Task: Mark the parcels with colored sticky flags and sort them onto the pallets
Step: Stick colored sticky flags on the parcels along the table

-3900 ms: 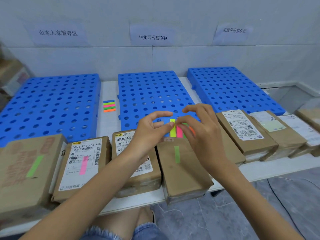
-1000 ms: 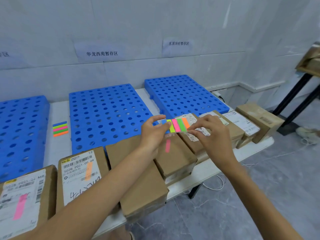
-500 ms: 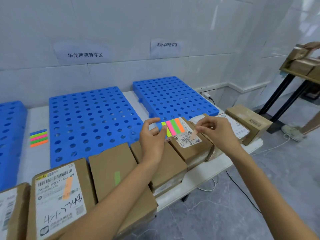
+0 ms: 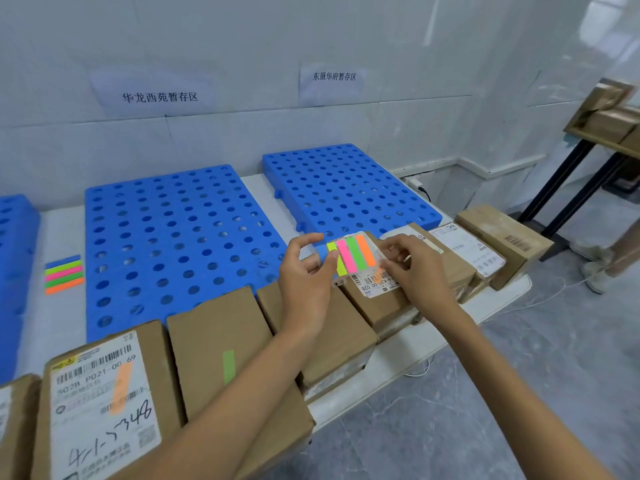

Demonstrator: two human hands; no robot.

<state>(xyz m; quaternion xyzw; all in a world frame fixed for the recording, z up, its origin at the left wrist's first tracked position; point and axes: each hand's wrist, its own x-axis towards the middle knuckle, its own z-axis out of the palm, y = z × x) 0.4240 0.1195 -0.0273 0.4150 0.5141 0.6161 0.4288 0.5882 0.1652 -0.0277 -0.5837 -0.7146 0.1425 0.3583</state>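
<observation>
A white tiled wall (image 4: 242, 46) carrying two paper signs rose behind a white table (image 4: 62, 233), where three blue perforated plastic pallets lay side by side: the middle pallet (image 4: 173, 237), the right pallet (image 4: 346, 188), and a left pallet (image 4: 14, 254) cut off by the frame edge. Brown cardboard parcels lined the table's near edge. One white-labelled parcel (image 4: 104, 427) carried an orange strip (image 4: 121, 386), and the plain parcel (image 4: 214, 327) beside it carried a green strip (image 4: 228, 367). A spare stack of coloured sticky flags (image 4: 64, 274) lay on the table between the left and middle pallets. The left hand (image 4: 304, 282) pinched a pad of blue, yellow, pink, green and orange sticky flags (image 4: 353, 254) by its blue end, between thumb and forefinger, and held it above the parcels in front of the right pallet. The right hand (image 4: 415, 268), fingers curled, pinched a single orange flag (image 4: 380, 271) just beside the pad, over the white barcode label of a brown parcel (image 4: 384, 306).
</observation>
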